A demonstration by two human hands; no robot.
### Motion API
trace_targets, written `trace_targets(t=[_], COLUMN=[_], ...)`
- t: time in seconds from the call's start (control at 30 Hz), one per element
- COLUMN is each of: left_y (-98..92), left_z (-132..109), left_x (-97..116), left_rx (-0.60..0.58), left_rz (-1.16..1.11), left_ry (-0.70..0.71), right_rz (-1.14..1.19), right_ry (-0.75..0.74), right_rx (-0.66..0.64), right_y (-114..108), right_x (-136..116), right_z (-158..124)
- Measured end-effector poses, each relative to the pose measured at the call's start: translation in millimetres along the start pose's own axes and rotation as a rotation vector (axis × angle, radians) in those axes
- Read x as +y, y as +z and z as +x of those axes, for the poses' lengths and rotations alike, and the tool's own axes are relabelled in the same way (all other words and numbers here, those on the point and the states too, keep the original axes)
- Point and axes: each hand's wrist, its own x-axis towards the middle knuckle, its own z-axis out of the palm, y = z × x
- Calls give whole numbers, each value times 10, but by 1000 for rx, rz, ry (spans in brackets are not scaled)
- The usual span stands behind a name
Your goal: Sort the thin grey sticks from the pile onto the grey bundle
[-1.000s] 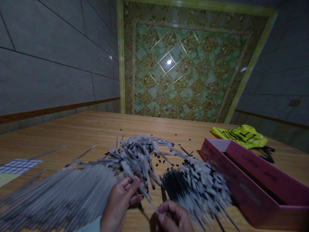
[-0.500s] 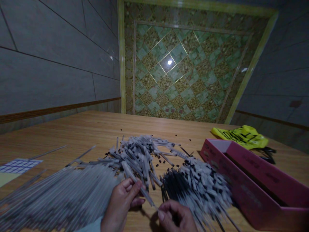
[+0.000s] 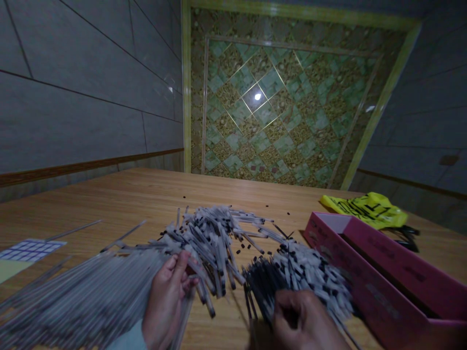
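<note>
Many slim, black-tipped, translucent plastic tubes point(image 3: 215, 233), centre frame: likely light, stiff, slippery; grip mid-length. Left hand point(image 3: 166, 296), right hand point(image 3: 306, 316), lower frame: fingers curled, hold unclear.

No text reads clearly (black lettering point(image 3: 375, 208) crosses the yellow bag point(image 3: 367, 210)).

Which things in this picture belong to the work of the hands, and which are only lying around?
Likely part of the work:
dark-ended tubes, near the left hand
long pale rods, beside it
black-ended sticks, by the right hand

Seemingly just lying about:
yellow bag
pink box
checked sheet
</note>
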Motion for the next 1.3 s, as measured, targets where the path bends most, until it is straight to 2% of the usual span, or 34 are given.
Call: trace_targets(t=[0.07, 0.13, 0.23, 0.37, 0.5, 0.57, 0.6, 0.67, 0.73, 0.8, 0.87, 1.0, 1.13, 1.23, 1.3], left_y=[13, 47, 114, 164, 124, 91, 77, 55, 42, 37, 41, 75, 100, 96, 92], left_z=[-29, -90, -190, -250, -248, -252, -255, -261, -258, -249, -244, -264, -277, -273, -281], left_x=[-13, -18, -20, -74, -149, -125, -92, 1, 95, 164, 206, 245, 246, 233, 227], left_rx=[-35, -99, -192, -296, -448, -533, -574, -647, -680, -673, -668, -696, -729, -723, -723], left_rz=[24, 62, 127, 249, 418, 583, 691, 932, 1159, 1313, 1372, 1340, 1322, 1281, 1202], left_ry=[-33, -83, -162, -203, -145, -6, 119, 460, 796, 1043, 1207, 1390, 1437, 1462, 1520], right_rz=[-226, -403, -568, -629, -568, -312, -113, 346, 711, 906, 974, 981, 1010, 1133, 1204], right_ry=[49, 87, 119, 127, 134, 70, 35, 15, 71, 119, 129, 175, 178, 296, 313], right_rx=[95, 156, 135, 122, 173, 195, 191, 99, -65, -203, -249, -259, -364, -456, -535], right_y=[-156, -210, -163, -98, -127, -126, -111, -48, 53, 173, 289, 429, 444, 488, 569], right_x=[18, 63, 150, 240, 222, 155, 111, 21, -45, -65, -43, 23, 20, 35, 79], right_z=[65, 114, 148, 152, 152, 148, 145, 135, 126, 120, 119, 117, 101, 101, 116])
